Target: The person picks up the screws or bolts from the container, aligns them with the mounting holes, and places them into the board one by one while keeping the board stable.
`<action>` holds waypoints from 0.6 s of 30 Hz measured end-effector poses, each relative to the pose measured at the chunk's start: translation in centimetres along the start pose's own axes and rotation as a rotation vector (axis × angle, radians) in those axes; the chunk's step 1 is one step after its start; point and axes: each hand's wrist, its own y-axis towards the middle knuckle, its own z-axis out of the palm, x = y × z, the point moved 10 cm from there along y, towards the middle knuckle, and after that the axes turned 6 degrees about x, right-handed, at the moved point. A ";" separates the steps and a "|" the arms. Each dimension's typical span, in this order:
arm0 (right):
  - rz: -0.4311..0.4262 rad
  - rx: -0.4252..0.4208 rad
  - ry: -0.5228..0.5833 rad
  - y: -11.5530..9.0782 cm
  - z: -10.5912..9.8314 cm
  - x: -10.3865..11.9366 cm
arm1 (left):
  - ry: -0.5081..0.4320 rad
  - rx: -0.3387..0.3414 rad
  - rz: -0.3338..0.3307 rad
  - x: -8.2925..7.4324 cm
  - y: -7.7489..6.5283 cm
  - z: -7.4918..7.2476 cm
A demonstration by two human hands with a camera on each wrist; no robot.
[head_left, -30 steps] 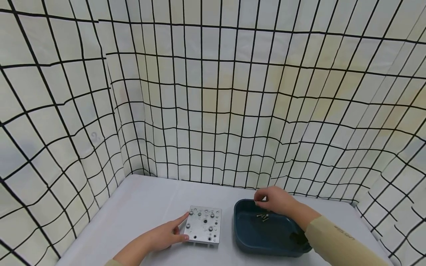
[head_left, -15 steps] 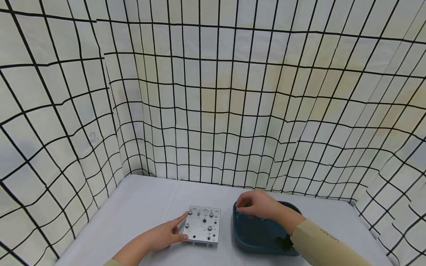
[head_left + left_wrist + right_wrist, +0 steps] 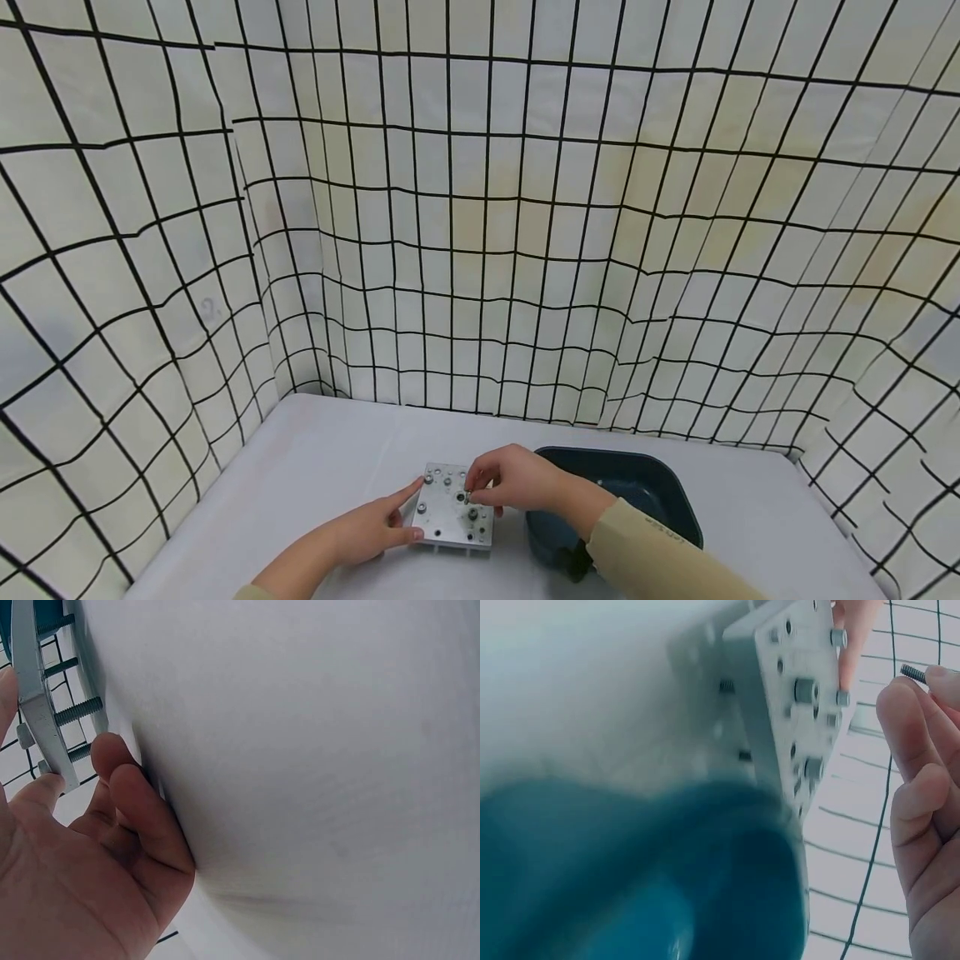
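Observation:
A silver metal plate [image 3: 450, 527] with several holes and cap screws stands on the white table. Threaded screw shanks [image 3: 77, 711] stick out beneath it in the left wrist view. My left hand [image 3: 366, 531] touches the plate's left side, index finger and thumb stretched apart near its two corners, while the other fingers curl beside it. Over the plate's right half, my right hand [image 3: 521, 482] pinches a small screw [image 3: 913, 673] between thumb and fingertips; its threaded end points out past them. That hand hides the plate's upper right part in the head view.
A dark blue tray [image 3: 622, 453] stands right of the plate, partly behind my right forearm. White tabletop [image 3: 330, 450] extends left of and behind the plate. White walls [image 3: 480, 275] with a black grid surround the table at the back and sides.
My right hand has moved left from above the blue tray to over the metal plate, carrying the pinched screw. My left hand has stayed at the plate's left side.

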 end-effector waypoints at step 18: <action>0.054 0.115 -0.133 3.0 4.4 0.7 | -0.007 0.008 0.026 -0.3 -0.4 -0.2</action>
